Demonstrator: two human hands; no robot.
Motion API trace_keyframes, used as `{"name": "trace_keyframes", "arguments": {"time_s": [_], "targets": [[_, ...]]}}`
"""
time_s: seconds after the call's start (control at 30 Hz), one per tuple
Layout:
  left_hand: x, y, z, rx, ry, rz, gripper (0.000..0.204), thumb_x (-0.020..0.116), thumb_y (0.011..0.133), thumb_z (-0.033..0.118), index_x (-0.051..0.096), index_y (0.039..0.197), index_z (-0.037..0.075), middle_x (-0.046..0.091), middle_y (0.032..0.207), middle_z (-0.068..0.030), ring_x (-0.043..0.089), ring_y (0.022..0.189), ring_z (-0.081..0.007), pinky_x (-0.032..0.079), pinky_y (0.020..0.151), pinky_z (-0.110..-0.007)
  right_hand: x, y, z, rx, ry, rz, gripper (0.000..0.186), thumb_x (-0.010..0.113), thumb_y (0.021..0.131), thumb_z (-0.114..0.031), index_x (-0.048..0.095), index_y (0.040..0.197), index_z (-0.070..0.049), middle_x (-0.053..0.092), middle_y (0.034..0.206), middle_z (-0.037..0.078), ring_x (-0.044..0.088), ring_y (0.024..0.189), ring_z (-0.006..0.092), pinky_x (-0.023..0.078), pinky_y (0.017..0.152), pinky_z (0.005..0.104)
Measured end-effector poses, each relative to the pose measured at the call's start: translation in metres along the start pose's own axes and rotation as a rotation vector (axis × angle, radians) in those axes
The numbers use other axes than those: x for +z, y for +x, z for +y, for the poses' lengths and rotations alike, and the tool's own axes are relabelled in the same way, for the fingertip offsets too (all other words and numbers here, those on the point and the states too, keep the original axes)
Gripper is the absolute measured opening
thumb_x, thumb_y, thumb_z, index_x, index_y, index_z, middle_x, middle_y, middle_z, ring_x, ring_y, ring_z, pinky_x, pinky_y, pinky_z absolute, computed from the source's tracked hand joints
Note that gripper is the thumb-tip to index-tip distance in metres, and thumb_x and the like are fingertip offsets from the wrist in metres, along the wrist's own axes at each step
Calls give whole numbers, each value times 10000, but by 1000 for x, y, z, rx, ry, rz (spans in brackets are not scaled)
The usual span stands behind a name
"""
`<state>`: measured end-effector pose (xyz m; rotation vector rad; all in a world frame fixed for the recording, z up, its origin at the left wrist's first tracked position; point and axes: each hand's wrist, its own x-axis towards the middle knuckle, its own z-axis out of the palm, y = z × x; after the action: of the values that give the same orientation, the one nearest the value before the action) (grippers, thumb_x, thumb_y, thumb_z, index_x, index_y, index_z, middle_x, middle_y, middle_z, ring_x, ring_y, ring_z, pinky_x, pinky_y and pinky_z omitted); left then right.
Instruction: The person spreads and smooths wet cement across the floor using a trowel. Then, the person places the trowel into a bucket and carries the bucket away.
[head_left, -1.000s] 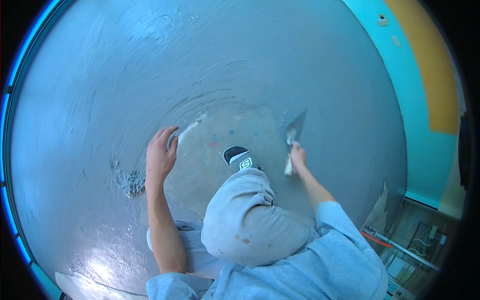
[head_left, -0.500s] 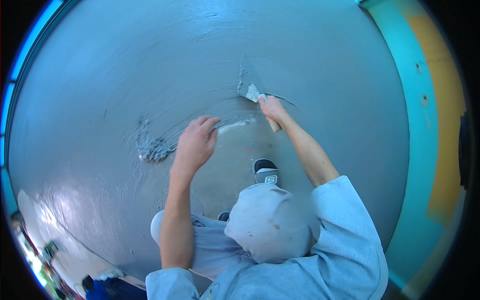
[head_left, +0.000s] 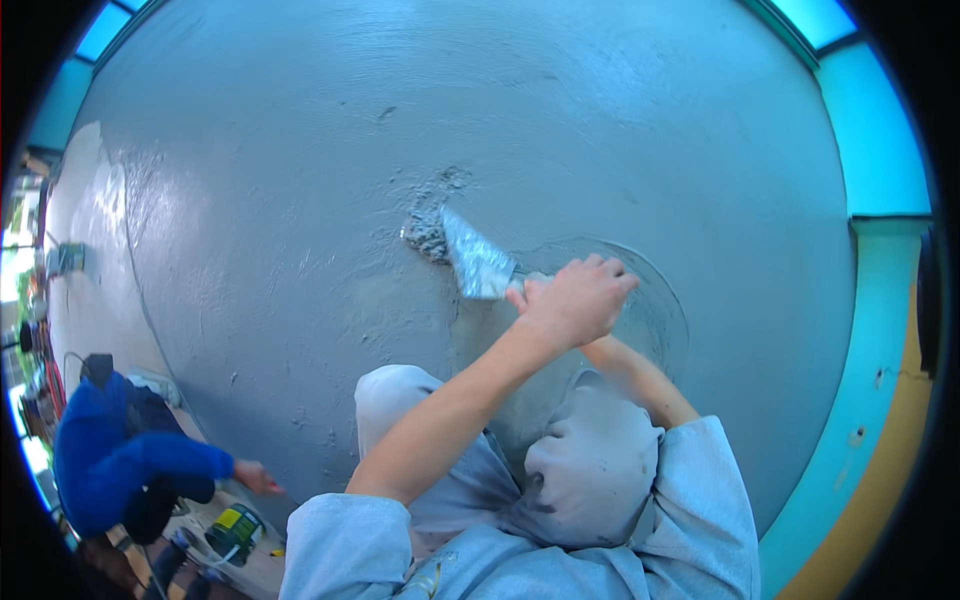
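My right hand (head_left: 525, 296) grips the handle of a trowel, largely hidden behind my left arm. The trowel's metal blade (head_left: 478, 262) rests against a lumpy heap of wet grey mortar (head_left: 427, 238). Over the right hand hovers my left hand (head_left: 580, 300), fingers loosely bent and apart, with nothing visible in them. Curved marks run through the wet grey floor coating (head_left: 660, 170) around the hands. Both of my bent legs (head_left: 590, 470) are below them, with a duller patch of floor between.
A co-worker in blue (head_left: 125, 450) bends at the lower left, one hand (head_left: 258, 478) reaching out, beside a green bucket (head_left: 232, 533). Another bucket (head_left: 68, 258) stands on the pale strip along the left. A turquoise and yellow wall (head_left: 870, 420) borders the right.
The view has swung leftward, bringing the co-worker in. The trowel has moved to the mortar heap, and my left hand has crossed over my right.
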<state>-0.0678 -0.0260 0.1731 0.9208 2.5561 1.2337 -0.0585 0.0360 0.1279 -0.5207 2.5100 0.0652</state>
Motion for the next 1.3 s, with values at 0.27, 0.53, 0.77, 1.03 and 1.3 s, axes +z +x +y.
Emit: {"name": "trace_keyframes", "arguments": {"time_s": [0.27, 0.53, 0.77, 1.03, 1.3], "targets": [[-15, -24, 6, -53, 114, 75, 296, 604, 712, 61, 609, 1009, 66, 595, 982, -114, 573, 963, -297, 463, 832, -405, 28, 61, 8, 54, 280, 95, 518, 454, 915, -510, 607, 940, -16, 660, 864, 197, 626, 854, 341, 446, 772, 499], [-29, -34, 14, -89, 90, 228, 282, 606, 704, 54, 615, 986, 55, 586, 966, -113, 569, 963, -291, 459, 854, -395, 0, 152, -4, -26, 566, -111, 533, 468, 920, -426, 572, 869, 94, 632, 742, 238, 635, 587, 338, 504, 634, 455], [-31, -37, 19, -101, 134, 219, 287, 625, 694, 68, 604, 980, 66, 572, 966, -110, 553, 949, -279, 455, 807, -403, 5, 113, -34, -215, 371, -464, 493, 421, 944, -415, 525, 807, 47, 579, 626, 149, 600, 531, 267, 491, 544, 417], [-38, -40, 28, -167, 155, 172, 236, 652, 699, 115, 637, 935, 104, 591, 986, -96, 550, 994, -256, 434, 816, -382, 60, 13, 45, -788, 116, 169, 455, 466, 928, -459, 561, 903, -15, 600, 713, 189, 560, 682, 382, 450, 653, 479], [-31, -43, 46, -137, 170, 341, 119, 613, 733, 125, 627, 841, 77, 585, 906, -75, 549, 931, -240, 433, 775, -363, 79, 24, 76, -197, 12, 182, 464, 467, 936, -448, 546, 899, 7, 607, 707, 174, 606, 672, 341, 467, 606, 459]]}}
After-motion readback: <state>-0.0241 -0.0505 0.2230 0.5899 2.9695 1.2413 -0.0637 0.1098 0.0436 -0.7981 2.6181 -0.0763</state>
